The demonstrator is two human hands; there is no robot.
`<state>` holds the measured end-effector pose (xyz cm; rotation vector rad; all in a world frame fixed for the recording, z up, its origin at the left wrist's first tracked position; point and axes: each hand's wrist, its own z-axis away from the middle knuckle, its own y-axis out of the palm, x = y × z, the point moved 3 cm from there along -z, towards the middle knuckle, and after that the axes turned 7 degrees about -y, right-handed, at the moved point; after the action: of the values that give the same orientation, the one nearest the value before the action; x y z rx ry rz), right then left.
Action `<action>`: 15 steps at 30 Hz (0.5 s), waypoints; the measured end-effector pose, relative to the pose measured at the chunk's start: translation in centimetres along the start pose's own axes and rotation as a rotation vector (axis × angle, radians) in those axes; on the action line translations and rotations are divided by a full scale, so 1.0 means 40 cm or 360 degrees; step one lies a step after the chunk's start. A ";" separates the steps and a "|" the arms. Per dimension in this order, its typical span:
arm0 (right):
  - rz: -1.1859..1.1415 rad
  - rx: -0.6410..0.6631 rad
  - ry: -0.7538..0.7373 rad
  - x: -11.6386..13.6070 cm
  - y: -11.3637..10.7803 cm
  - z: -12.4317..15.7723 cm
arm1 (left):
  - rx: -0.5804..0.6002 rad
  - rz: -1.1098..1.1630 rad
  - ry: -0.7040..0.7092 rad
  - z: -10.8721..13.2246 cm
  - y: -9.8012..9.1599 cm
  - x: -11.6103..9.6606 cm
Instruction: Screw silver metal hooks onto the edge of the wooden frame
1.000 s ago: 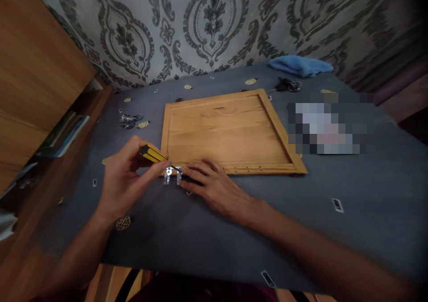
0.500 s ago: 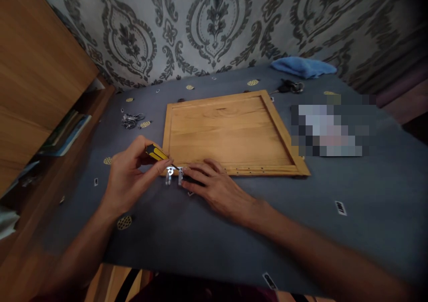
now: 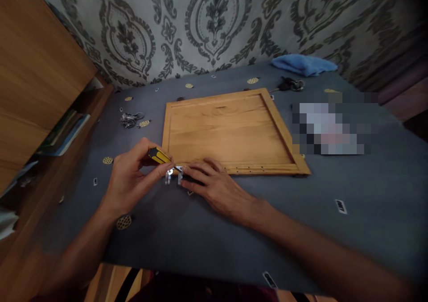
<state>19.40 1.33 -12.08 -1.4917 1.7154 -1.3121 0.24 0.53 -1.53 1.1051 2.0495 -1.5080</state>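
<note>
In the head view, my left hand (image 3: 129, 177) is closed around a yellow and black screwdriver (image 3: 159, 155). Its shaft slants down to the right, the tip at a metal hinge (image 3: 179, 175) on the near edge of a framed wooden panel (image 3: 220, 132). My right hand (image 3: 217, 186) lies over that edge, thumb and forefinger at the hinge, steadying it; other fingers rest on the frame. The fingertips partly hide the hinge, and a dark patch shows between thumb and forefinger. Several small dark holes run along the near frame to the right.
A blue cloth (image 3: 304, 64) and a dark tool with a thin shaft (image 3: 289, 84) lie beyond the panel. Small metal parts (image 3: 131, 119) sit left of it. A blurred-out object (image 3: 329, 128) is on the right. A wooden cabinet (image 3: 43, 70) with books stands at the left.
My left hand and the screwdriver have shifted slightly to the right, covering more of the hinge. My right hand stays in place.
</note>
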 end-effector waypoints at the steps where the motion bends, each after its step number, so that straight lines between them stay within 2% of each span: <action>1: -0.0002 -0.0002 -0.0003 0.000 -0.001 0.000 | 0.0019 0.0000 0.0002 0.000 0.000 0.000; 7: -0.0019 0.0002 0.0006 -0.002 0.001 0.000 | 0.0056 0.0001 -0.0011 0.001 0.000 -0.002; 10: -0.0032 0.0009 0.0005 -0.001 0.000 0.001 | 0.0015 0.0031 -0.0056 0.005 0.007 -0.004; 15: -0.0021 0.0015 0.0009 0.003 -0.010 -0.004 | -0.0016 0.0463 -0.0199 0.009 0.039 -0.016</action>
<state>19.41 1.31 -11.64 -1.4982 1.7035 -1.3304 1.79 0.15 -2.21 1.2119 1.7260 -1.3821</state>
